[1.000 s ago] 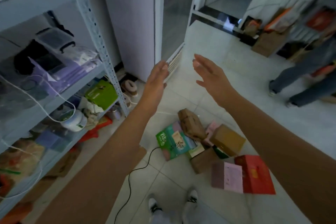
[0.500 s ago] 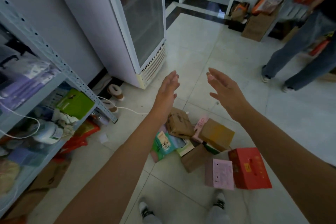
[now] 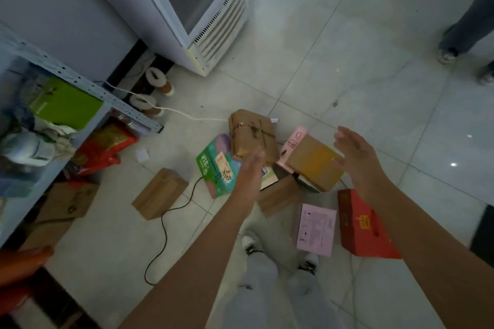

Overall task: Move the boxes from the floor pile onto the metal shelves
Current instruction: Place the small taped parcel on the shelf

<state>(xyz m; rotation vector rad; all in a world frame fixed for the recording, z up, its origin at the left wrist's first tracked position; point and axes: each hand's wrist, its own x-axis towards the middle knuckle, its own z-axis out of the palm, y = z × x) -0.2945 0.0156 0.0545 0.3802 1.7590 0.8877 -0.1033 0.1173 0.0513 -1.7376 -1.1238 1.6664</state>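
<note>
Glossy tiled floor (image 3: pixel 347 67); matt cardboard box (image 3: pixel 315 161), taped paper-wrapped parcel (image 3: pixel 251 133); perforated metal shelf (image 3: pixel 88 85).

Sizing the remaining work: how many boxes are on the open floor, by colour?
Brown: 4 (taped parcel, tan box, low box, lone box)
Pink: 2 (cartoon-marked box, flat box)
Green: 1 (green box)
Red: 1 (red box)
Total: 8; one or two more sit mostly hidden underneath and are not counted.

Left hand (image 3: pixel 250 168), right hand (image 3: pixel 355 157) — outstretched, fingers straight
</note>
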